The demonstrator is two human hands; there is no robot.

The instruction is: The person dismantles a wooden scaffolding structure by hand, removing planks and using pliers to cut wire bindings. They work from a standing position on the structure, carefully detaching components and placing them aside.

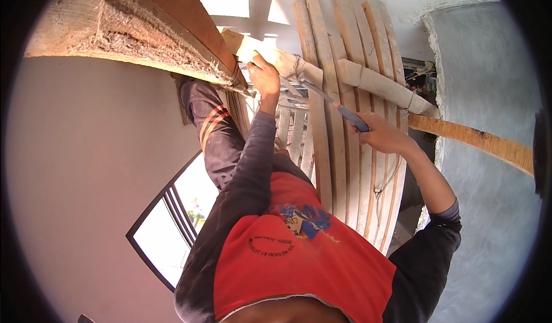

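My right hand (380, 133) is wrapped round the dark grey grip of a hammer (347, 115). Its orange-banded metal shaft slants up and left, with the head near a lashed timber. My left hand (264, 77) is raised with its fingers closed, beside the lower end of a thick wooden beam (155, 33). Something small and dark may be in the fingertips, but I cannot make it out. Behind that hand runs a pale crosswise timber (282, 58), bound with wire. The hammer head and the left hand are apart.
Several upright planks (339, 93) form a wooden framework ahead. A shorter crosspiece (379, 84) is tied across them. Another timber (477, 139) reaches right past a grey wall (494, 70). A dark-framed window (167, 225) is at the lower left, near a plain wall (86, 179).
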